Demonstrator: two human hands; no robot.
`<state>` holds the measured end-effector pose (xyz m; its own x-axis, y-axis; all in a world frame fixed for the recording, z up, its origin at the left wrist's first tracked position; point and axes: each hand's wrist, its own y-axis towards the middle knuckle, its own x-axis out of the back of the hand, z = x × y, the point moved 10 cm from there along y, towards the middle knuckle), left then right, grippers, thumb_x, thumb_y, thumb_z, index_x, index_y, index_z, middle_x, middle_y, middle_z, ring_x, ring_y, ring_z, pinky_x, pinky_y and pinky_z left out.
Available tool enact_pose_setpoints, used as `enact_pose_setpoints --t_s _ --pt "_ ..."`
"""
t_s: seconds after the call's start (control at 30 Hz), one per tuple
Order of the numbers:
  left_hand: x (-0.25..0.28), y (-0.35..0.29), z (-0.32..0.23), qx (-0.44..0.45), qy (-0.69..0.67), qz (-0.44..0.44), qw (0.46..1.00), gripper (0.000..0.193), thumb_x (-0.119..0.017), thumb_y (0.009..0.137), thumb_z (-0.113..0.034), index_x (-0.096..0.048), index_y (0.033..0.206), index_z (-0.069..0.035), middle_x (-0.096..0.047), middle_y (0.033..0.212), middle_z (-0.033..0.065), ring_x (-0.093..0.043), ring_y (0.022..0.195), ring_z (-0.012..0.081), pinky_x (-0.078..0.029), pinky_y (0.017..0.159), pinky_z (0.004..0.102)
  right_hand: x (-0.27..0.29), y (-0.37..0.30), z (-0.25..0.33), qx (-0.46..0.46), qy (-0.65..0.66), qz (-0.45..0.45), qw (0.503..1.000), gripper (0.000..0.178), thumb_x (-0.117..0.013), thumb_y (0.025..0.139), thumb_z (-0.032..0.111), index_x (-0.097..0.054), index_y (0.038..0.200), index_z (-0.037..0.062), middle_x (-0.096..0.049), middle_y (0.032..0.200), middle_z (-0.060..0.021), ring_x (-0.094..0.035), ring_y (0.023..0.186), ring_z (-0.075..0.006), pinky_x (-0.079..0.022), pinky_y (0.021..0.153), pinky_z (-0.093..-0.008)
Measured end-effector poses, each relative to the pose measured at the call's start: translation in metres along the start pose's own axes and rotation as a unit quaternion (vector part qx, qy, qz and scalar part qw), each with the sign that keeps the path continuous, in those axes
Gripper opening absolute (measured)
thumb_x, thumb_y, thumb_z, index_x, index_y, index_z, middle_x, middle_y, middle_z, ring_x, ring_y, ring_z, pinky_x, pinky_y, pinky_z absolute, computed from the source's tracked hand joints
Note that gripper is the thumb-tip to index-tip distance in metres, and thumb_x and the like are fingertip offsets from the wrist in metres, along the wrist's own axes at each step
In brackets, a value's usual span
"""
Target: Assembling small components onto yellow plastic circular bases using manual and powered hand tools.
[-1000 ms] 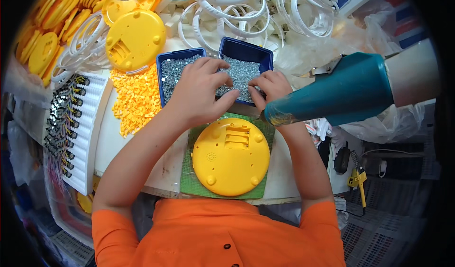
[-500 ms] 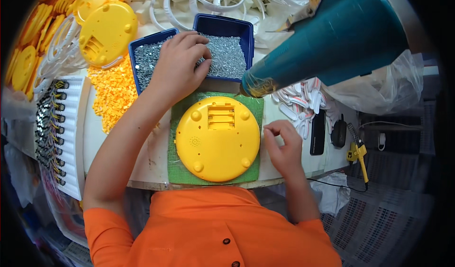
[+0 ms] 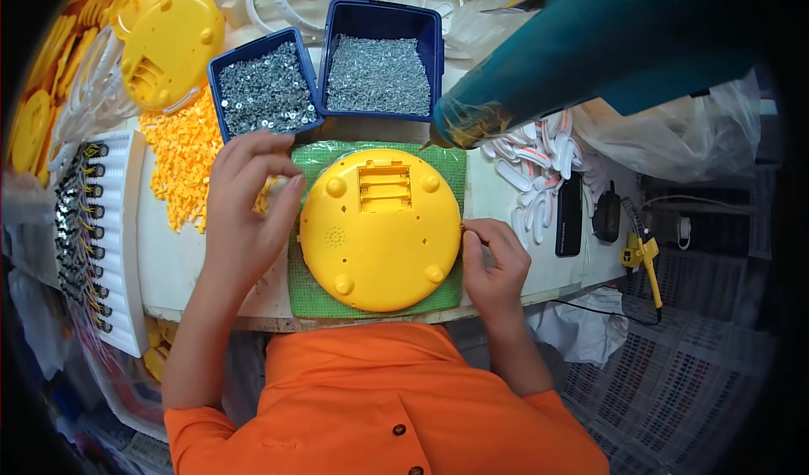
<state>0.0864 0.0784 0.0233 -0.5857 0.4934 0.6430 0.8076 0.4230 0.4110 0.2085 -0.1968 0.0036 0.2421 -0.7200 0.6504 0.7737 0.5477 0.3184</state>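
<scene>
A round yellow plastic casing lies on a green mat, an open battery compartment toward its far side. My left hand hovers left of the casing, near side of the blue bins, fingers curled with thumb and forefinger tips close; what they hold, if anything, is too small to make out. At the casing's right edge, my right hand is closed, thumb and forefinger touching the rim; anything pinched there is hidden. One blue bin holds washer-like metal pieces; the other bin holds small screws.
A teal power tool hangs over the far right, its tapered nose near the casing. Small orange parts lie left, beside a white foam tray of wired components. White strips, a black flat object and a yellow-handled tool lie right.
My left hand has come back from over the blue bins toward me, beside the casing. My right hand has moved in to touch the casing's right edge. The whole view has shifted slightly.
</scene>
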Motion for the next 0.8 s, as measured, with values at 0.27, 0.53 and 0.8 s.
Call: enact_pose_setpoints --t_s 0.27,0.53,0.8 --pt "0.003 -0.047 0.007 0.067 -0.014 0.012 0.998 0.011 -0.075 0.083 -0.005 -0.069 0.092 -0.006 -0.069 0.112 0.0116 -0.061 0.114 0.0330 -0.045 0.099 0.0446 -0.005 0.001 0.008 0.042 -0.023 0.008 0.999 0.012 -0.066 0.088 -0.005 -0.072 0.098 -0.0049 -0.073 0.094 -0.0148 -0.071 0.085 -0.0258 -0.056 0.079 -0.0347" --pt "-0.002 -0.048 -0.003 0.026 0.038 0.001 0.999 0.013 -0.079 0.081 -0.008 -0.072 0.093 -0.009 -0.070 0.111 0.0056 -0.062 0.112 0.0293 -0.044 0.096 0.0440 -0.004 0.068 0.031 0.126 -0.044 -0.013 0.991 0.012 -0.067 0.090 -0.005 -0.072 0.101 -0.0034 -0.073 0.096 -0.0151 -0.070 0.089 -0.0267 -0.053 0.082 -0.0341" --pt "-0.006 -0.066 -0.022 -0.049 0.119 0.045 0.991 0.040 -0.069 0.077 -0.001 -0.071 0.116 -0.009 -0.068 0.120 0.0049 -0.061 0.116 0.0290 -0.045 0.095 0.0450 -0.084 0.163 0.055 0.266 -0.182 0.081 0.943 0.014 -0.075 0.088 0.010 -0.074 0.099 0.0019 -0.067 0.098 -0.0131 -0.064 0.095 -0.0311 -0.051 0.083 -0.0411"
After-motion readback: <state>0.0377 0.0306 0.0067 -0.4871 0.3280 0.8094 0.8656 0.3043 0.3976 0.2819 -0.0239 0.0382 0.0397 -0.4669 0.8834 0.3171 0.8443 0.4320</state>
